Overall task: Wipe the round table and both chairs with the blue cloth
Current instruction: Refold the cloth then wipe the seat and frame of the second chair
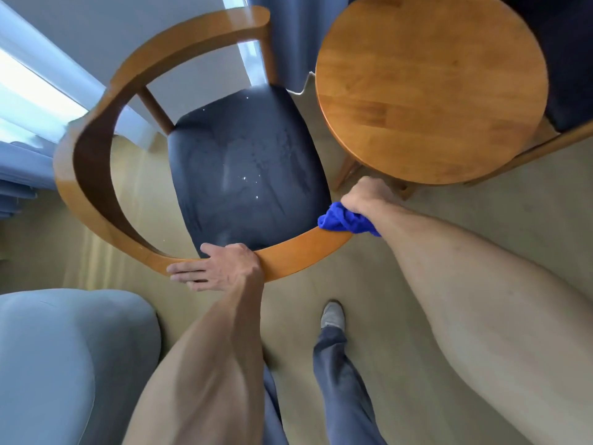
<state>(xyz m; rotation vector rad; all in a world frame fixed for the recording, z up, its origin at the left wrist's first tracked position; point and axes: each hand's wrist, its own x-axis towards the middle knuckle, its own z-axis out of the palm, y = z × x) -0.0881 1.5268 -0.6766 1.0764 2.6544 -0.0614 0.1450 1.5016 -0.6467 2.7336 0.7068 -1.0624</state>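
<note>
A wooden chair with a curved armrest rail (96, 149) and a dark seat (247, 168) stands below me; the seat shows wet streaks and droplets. My left hand (218, 266) lies flat on the near part of the rail, gripping it. My right hand (362, 195) is shut on the bunched blue cloth (345, 221), which presses on the right end of the same rail. The round wooden table (430, 88) stands to the right of the chair. A second chair (571, 101) with a dark seat is partly visible behind the table at the right edge.
A grey upholstered seat (70, 358) fills the lower left. Blue curtains (288, 36) hang behind the chair and table, with a bright window at the left. My leg and shoe (333, 316) stand on the beige floor below the chair.
</note>
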